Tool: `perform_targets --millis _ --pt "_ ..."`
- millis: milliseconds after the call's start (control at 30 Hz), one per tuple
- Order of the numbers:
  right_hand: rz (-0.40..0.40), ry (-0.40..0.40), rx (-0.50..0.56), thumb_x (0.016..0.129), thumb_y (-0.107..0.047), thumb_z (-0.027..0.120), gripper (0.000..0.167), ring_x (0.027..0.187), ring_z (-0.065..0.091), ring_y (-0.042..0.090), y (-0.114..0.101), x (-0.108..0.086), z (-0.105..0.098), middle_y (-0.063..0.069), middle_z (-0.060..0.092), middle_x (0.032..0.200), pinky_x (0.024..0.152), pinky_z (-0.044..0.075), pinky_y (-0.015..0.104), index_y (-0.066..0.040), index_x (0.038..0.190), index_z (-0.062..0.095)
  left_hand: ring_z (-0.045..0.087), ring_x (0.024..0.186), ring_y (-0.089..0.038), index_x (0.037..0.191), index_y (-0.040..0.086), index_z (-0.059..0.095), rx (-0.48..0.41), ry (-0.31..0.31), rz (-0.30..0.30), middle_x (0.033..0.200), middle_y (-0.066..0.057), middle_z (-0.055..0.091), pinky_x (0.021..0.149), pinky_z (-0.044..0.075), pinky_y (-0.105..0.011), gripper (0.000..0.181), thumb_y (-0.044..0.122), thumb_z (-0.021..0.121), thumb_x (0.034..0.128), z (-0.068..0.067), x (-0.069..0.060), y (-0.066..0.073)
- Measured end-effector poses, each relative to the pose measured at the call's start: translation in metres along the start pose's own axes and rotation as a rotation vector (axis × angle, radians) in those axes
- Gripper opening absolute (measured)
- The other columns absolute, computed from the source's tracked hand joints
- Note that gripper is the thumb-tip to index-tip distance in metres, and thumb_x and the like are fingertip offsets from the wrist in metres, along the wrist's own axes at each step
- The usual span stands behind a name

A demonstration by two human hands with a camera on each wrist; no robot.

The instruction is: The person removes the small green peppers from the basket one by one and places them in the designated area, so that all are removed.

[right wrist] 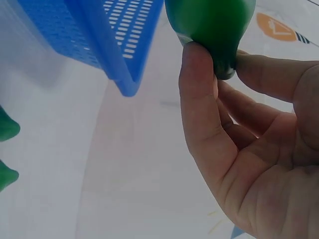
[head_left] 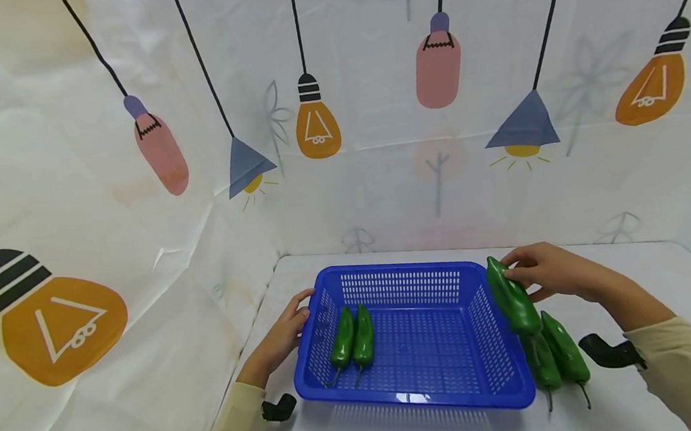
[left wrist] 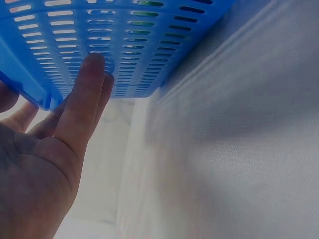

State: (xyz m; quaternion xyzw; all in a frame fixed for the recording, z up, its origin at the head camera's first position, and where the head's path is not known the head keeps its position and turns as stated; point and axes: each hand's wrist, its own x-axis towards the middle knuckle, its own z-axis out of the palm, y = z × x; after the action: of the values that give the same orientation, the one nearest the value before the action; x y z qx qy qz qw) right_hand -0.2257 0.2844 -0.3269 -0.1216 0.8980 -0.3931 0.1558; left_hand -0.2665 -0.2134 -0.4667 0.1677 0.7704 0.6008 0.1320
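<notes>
A glossy, tapered green pepper (head_left: 514, 305) tilts right of centre in the frame, its tip pinched by the right hand (head_left: 547, 271); the left hand (head_left: 279, 341), fingers extended, touches the blue basket (head_left: 423, 340).

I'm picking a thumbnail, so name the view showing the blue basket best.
The head view: nearly the whole blue basket shows, inside included. The left wrist view has only part of its slotted side; the right wrist view, only one corner and nearby walls.
</notes>
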Motion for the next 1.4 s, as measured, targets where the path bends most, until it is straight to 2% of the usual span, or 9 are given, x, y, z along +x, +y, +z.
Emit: perform_targets --millis 433,967,1133,1400 --pt "0.035 -0.003 0.05 0.105 -0.02 0.056 0.049 0.094 0.068 0.027 0.02 -0.011 -0.008 0.013 0.068 0.105 0.077 0.059 0.047 0.017 0.136 0.046 0.061 0.117 -0.035 0.159 0.019 0.023 -0.003 0.005 -0.017 0.133 -0.019 0.057 0.099 0.048 -0.053 0.049 0.031 0.031 0.1122 0.0 0.001 0.0" --pt "0.063 0.024 0.014 0.106 -0.021 0.056 0.05 0.094 0.066 0.026 0.037 -0.021 -0.017 0.012 0.068 0.105 0.077 0.059 0.047 0.018 0.136 0.046 0.063 0.113 -0.033 0.159 0.02 0.024 -0.019 0.011 -0.019 0.131 -0.02 0.058 0.095 0.051 -0.05 0.048 0.028 0.03 0.1121 0.002 -0.001 0.003" --pt "0.101 0.029 0.013 0.106 -0.022 0.055 0.052 0.095 0.066 0.026 0.044 -0.024 -0.021 0.014 0.068 0.108 0.077 0.059 0.047 0.019 0.136 0.045 0.062 0.116 -0.034 0.158 0.02 0.024 -0.014 0.017 -0.019 0.131 -0.019 0.058 0.098 0.049 -0.052 0.048 0.028 0.031 0.1119 0.003 -0.001 0.003" --pt "0.133 0.037 -0.003 0.106 -0.022 0.054 0.053 0.098 0.066 0.028 0.057 -0.028 -0.026 0.019 0.067 0.113 0.078 0.059 0.047 0.02 0.136 0.043 0.062 0.114 -0.033 0.159 0.019 0.023 -0.045 -0.012 -0.001 0.13 -0.02 0.058 0.094 0.051 -0.048 0.048 0.028 0.031 0.1119 0.0 0.001 0.0"
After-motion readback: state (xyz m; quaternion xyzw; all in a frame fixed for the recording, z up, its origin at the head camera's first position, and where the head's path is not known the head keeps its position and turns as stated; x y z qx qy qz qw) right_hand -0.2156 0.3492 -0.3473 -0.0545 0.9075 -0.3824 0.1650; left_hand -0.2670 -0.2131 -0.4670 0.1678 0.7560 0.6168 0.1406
